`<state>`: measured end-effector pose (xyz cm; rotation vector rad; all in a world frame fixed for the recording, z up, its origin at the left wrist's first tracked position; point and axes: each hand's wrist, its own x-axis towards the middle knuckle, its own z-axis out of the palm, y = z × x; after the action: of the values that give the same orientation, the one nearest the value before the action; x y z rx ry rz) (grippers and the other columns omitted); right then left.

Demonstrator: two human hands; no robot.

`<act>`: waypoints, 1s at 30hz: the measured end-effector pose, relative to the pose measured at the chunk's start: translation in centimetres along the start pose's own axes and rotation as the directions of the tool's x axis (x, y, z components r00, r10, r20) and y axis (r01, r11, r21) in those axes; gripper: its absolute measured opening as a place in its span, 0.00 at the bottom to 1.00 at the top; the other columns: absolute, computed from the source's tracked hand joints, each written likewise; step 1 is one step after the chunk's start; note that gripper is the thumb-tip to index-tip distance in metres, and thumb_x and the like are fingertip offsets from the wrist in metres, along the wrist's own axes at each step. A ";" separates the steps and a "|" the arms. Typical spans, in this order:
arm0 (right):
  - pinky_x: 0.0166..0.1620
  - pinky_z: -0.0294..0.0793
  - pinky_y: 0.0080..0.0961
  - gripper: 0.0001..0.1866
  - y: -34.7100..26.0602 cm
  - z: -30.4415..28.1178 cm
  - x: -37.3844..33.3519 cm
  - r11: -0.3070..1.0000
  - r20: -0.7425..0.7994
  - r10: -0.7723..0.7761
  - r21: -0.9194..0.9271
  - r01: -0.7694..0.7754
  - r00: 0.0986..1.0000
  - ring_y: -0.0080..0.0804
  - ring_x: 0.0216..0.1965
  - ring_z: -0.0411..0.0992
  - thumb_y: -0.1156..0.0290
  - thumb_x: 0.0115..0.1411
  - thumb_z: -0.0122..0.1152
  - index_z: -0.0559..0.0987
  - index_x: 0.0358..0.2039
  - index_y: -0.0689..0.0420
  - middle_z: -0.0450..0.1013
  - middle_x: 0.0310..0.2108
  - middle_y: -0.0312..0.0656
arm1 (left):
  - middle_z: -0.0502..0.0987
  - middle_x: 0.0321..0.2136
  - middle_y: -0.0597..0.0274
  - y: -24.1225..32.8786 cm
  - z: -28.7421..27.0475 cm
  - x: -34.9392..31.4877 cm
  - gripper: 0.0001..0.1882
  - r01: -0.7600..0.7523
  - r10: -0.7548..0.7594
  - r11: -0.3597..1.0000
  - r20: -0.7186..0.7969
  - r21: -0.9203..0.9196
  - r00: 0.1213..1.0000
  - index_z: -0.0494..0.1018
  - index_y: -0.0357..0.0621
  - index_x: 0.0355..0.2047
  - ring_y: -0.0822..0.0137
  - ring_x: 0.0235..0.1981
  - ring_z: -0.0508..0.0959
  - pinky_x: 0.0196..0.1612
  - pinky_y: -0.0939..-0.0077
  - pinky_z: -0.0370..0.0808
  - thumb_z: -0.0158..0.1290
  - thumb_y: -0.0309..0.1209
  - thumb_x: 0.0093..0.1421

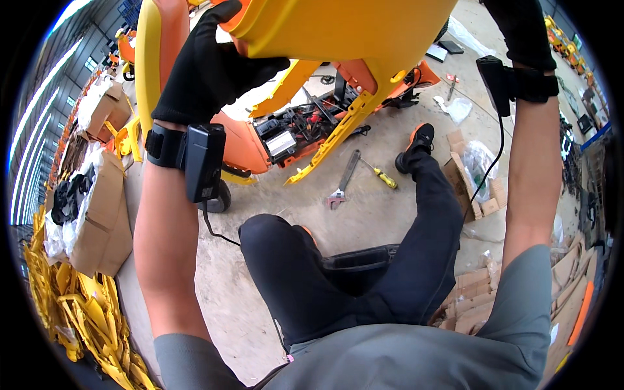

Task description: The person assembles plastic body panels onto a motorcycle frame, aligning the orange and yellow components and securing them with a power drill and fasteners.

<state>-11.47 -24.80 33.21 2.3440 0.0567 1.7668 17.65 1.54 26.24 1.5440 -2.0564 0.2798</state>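
Observation:
A large yellow plastic body panel (pixel 344 29) with an orange edge is held up close at the top of the view. My left hand (pixel 205 75), in a black glove, grips its left edge, thumb and fingers on either side. At the upper right is my right hand (pixel 523 39), also gloved; the frame cuts off its fingers, so its grip is hidden. Beyond the panel lies an orange and yellow vehicle body (pixel 244 146), its open bay showing wiring and black parts (pixel 312 117). An adjustable wrench (pixel 346 179) and a yellow-handled screwdriver (pixel 383 175) lie on the floor.
Cardboard boxes (pixel 104 214) and a heap of yellow plastic parts (pixel 97 312) line the left. An opened carton with plastic wrap (pixel 478 162) stands right of my foot. Flattened cardboard (pixel 471 292) lies lower right. A black bin-like object (pixel 357 260) is between my legs.

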 end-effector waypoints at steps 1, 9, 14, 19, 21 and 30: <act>0.37 0.70 0.29 0.14 -0.5 0.5 0.0 0.994 -0.002 0.063 0.094 -0.062 0.998 0.34 0.31 0.70 0.67 0.59 0.55 0.75 0.42 0.63 0.73 0.32 0.42 | 0.80 0.40 0.58 -0.4 0.2 -0.1 0.31 0.014 -0.015 0.998 -0.022 -0.058 1.000 0.60 0.39 0.52 0.68 0.42 0.81 0.49 0.80 0.74 0.64 0.30 0.53; 0.38 0.68 0.24 0.12 -1.1 7.9 -1.0 0.541 0.162 0.437 0.738 -0.402 0.885 0.25 0.33 0.69 0.65 0.60 0.57 0.76 0.41 0.58 0.74 0.34 0.34 | 0.79 0.42 0.55 -6.7 1.5 -2.6 0.35 0.182 -0.192 0.974 -0.068 -0.138 0.979 0.58 0.39 0.52 0.68 0.44 0.79 0.50 0.79 0.73 0.67 0.26 0.48; 0.37 0.66 0.20 0.15 0.4 10.2 -0.4 -0.067 0.431 0.505 0.883 -0.464 0.748 0.23 0.31 0.68 0.63 0.62 0.58 0.76 0.45 0.58 0.74 0.34 0.33 | 0.79 0.40 0.54 -8.3 2.7 -2.2 0.35 0.054 -0.058 0.997 -0.098 -0.052 0.993 0.57 0.38 0.52 0.69 0.44 0.79 0.49 0.79 0.73 0.66 0.24 0.49; 0.34 0.68 0.23 0.14 1.9 12.4 -1.8 -0.206 0.541 0.647 0.803 -0.560 0.538 0.22 0.30 0.68 0.61 0.62 0.57 0.76 0.43 0.58 0.74 0.31 0.34 | 0.79 0.40 0.54 -9.6 2.8 -2.1 0.34 -0.017 0.020 0.997 -0.043 0.079 0.999 0.56 0.36 0.52 0.69 0.43 0.80 0.49 0.79 0.73 0.64 0.23 0.50; 0.35 0.71 0.25 0.15 6.7 13.8 -3.7 -0.120 0.494 0.456 0.858 -0.499 0.740 0.23 0.32 0.70 0.61 0.63 0.56 0.75 0.43 0.58 0.75 0.32 0.35 | 0.78 0.42 0.53 -10.0 3.4 -1.4 0.34 0.116 -0.117 0.985 0.001 -0.129 0.993 0.54 0.35 0.54 0.67 0.43 0.80 0.50 0.78 0.73 0.63 0.23 0.52; 0.50 0.74 0.34 0.22 2.8 14.6 -3.8 -0.595 0.773 0.305 0.611 -0.522 0.557 0.37 0.46 0.73 0.56 0.63 0.53 0.72 0.51 0.59 0.75 0.44 0.45 | 0.74 0.49 0.48 -14.8 4.3 0.0 0.28 0.472 -0.405 0.767 0.242 -0.434 0.881 0.50 0.40 0.57 0.68 0.50 0.75 0.55 0.76 0.71 0.51 0.30 0.63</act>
<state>1.14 -30.18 26.34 4.5198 0.8218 2.2703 30.19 -5.20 20.36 1.6815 -1.6062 -0.4998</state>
